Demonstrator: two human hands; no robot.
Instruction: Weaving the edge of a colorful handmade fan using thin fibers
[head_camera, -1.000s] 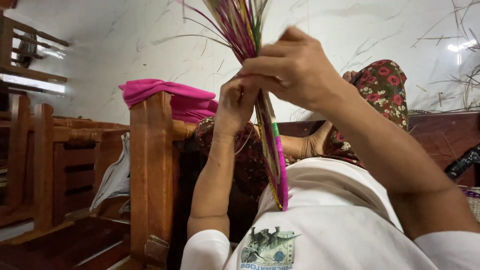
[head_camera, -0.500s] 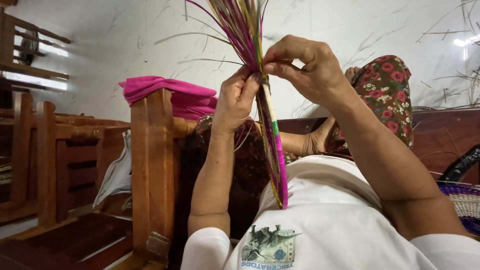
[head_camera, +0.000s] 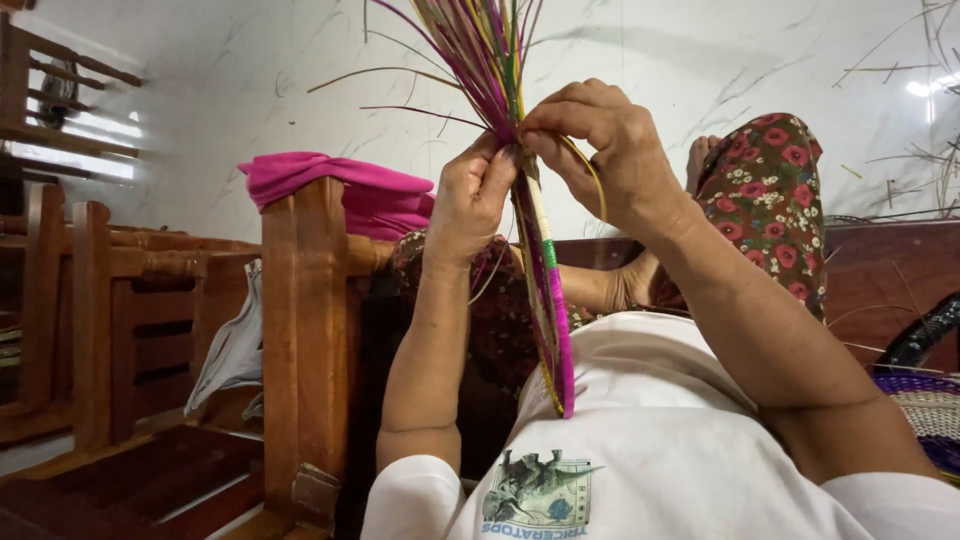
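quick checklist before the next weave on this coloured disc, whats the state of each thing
1. Left hand grips the woven disc at its top edge: ok.
2. Right hand pinches a yellow strand with its fingers: ok.
3. Strand loops free beside the right hand, not snagged: ok.
4. Loose strands fan upward, apart from the pinch: ok.
5. Disc's lower edge rests against the white shirt: ok.
6. Weave tightness on the disc's face, seen edge-on: cannot tell.

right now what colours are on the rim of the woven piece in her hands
Head view: the woven piece's rim is banded cream, green, then magenta.
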